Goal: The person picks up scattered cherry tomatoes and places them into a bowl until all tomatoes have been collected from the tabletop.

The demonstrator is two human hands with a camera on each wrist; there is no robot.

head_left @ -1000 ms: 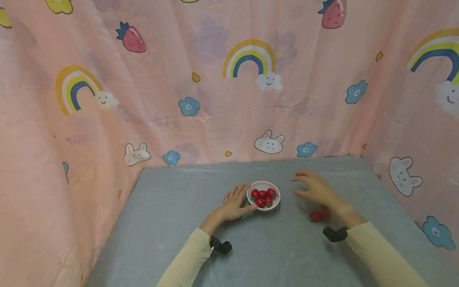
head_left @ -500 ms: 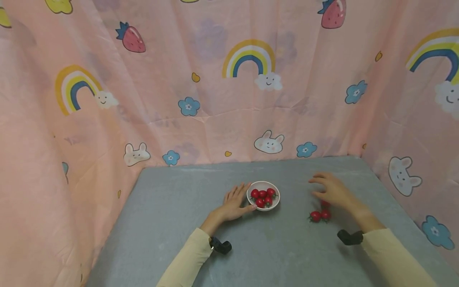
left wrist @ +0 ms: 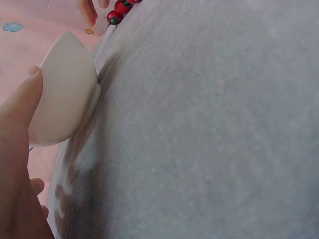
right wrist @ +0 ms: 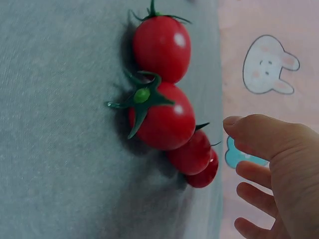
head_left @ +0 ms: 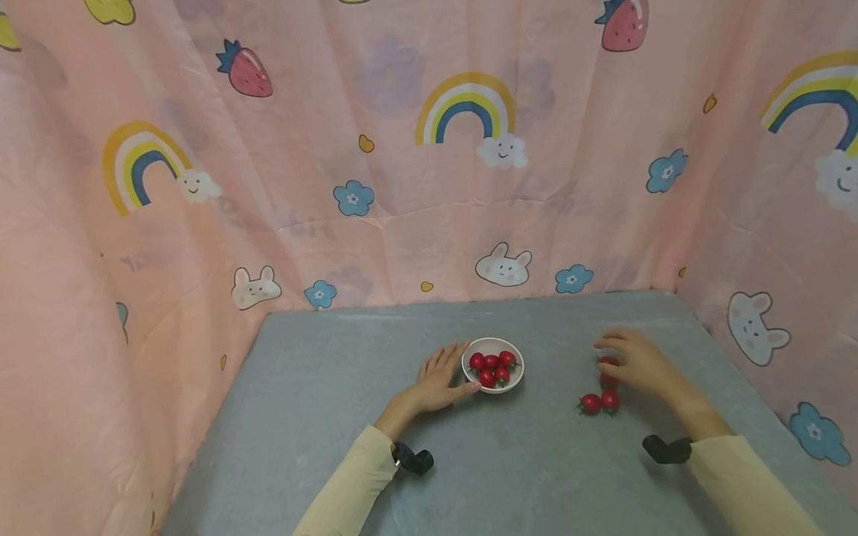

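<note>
A small white bowl [head_left: 473,381] with several cherry tomatoes [head_left: 491,362] in it stands mid-table. My left hand [head_left: 436,387] lies against its left side, fingers extended and thumb at the near rim; in the left wrist view the thumb [left wrist: 25,99] touches the bowl's outer wall [left wrist: 70,94]. To the right, more cherry tomatoes [head_left: 590,404] form a short row. My right hand [head_left: 640,365] hovers over the far end of that row, fingers loosely bent, partly hiding the back tomatoes [head_left: 608,378]. In the right wrist view a gap separates thumb [right wrist: 249,132] and tomatoes [right wrist: 167,117].
The grey table [head_left: 322,380] extends around the bowl and the tomatoes. A pink patterned curtain [head_left: 395,246] hangs along the table's back and sides. Black wrist cameras [head_left: 666,449] sit on both wrists.
My right hand has moved right, away from the bowl, and is now over the back tomatoes of the row. The left hand and the bowl stay where they were.
</note>
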